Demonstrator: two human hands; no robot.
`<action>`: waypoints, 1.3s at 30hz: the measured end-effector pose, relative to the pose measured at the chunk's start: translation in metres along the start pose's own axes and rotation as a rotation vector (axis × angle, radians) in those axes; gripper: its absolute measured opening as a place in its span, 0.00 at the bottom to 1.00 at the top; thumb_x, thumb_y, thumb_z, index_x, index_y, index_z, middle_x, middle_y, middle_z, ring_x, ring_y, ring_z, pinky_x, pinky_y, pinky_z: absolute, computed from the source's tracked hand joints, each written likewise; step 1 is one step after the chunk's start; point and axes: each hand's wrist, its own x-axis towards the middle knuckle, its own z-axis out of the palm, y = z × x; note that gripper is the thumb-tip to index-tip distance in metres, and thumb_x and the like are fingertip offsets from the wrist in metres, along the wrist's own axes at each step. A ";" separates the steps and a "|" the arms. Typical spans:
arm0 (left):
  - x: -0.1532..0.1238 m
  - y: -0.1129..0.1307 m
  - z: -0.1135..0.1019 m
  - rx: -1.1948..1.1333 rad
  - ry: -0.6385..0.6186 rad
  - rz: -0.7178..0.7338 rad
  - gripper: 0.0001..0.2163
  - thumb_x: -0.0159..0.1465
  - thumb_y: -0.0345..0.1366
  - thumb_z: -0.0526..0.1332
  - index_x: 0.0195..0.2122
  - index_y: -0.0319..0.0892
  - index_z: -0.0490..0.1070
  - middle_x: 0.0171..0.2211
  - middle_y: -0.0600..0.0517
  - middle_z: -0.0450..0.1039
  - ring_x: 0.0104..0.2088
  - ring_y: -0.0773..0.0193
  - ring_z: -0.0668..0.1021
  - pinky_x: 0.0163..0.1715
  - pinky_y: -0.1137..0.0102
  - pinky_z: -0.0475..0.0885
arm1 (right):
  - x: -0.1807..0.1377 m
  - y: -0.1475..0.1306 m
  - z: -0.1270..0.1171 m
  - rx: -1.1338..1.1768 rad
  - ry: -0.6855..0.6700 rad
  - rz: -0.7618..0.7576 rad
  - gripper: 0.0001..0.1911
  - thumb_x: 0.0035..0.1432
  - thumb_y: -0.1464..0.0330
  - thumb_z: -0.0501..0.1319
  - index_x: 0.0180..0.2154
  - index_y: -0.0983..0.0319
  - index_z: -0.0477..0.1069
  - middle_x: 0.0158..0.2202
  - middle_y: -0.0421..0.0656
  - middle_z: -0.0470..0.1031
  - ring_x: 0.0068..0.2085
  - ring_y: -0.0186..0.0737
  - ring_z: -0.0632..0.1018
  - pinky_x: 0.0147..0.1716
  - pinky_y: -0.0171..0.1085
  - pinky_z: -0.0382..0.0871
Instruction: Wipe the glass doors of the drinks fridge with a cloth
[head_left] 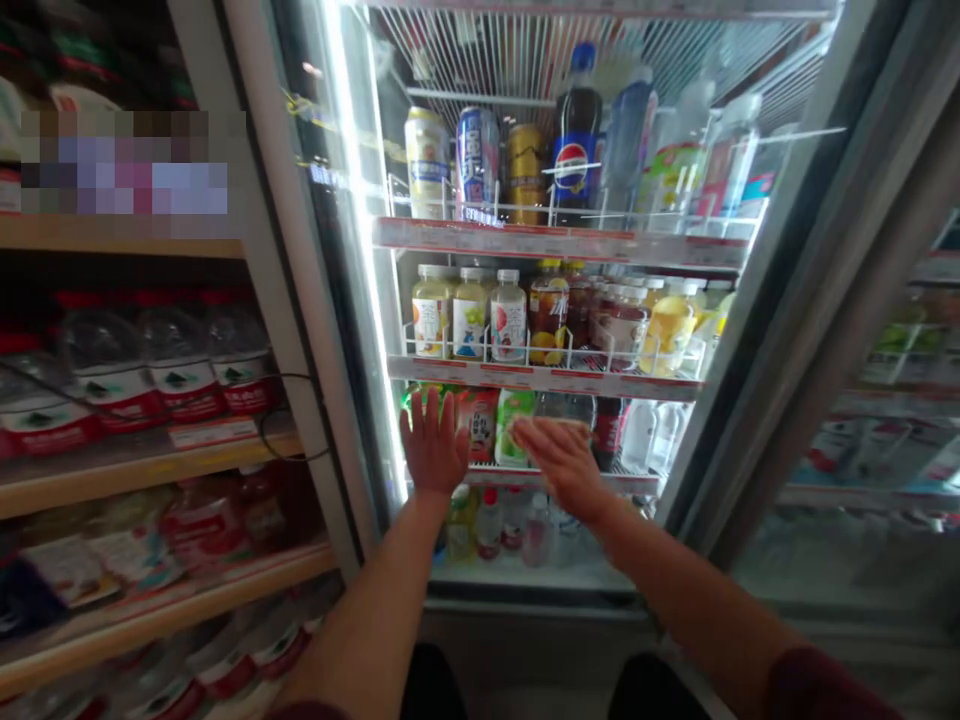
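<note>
In front of a lit drinks fridge, both my arms reach forward at the height of its lower shelves. My left hand [435, 448] is open, palm away from me and fingers spread, holding nothing I can see. To its right, my right hand [556, 458] stretches out flat with its fingers side by side; its far side is hidden. Behind the hands are a red-labelled drink [478, 425] and a green-labelled bottle [514, 418]. Whether either hand touches the fridge's glass cannot be made out. Above sits a row of tea bottles [508, 315].
Cans [427, 160] and a Pepsi bottle [576, 140] stand on a higher fridge shelf. Small bottles [489, 525] line the bottom. At left, a wooden shelf rack [142, 460] holds water bottles [176, 365], with a loose black cable nearby. The fridge frame [795, 280] rises at right.
</note>
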 end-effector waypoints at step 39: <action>0.000 0.000 0.001 0.015 -0.007 -0.024 0.28 0.72 0.44 0.51 0.71 0.39 0.57 0.72 0.39 0.54 0.76 0.51 0.45 0.73 0.48 0.41 | -0.098 0.068 -0.047 -0.162 0.182 0.351 0.35 0.69 0.78 0.53 0.73 0.55 0.50 0.71 0.46 0.62 0.74 0.49 0.57 0.72 0.53 0.58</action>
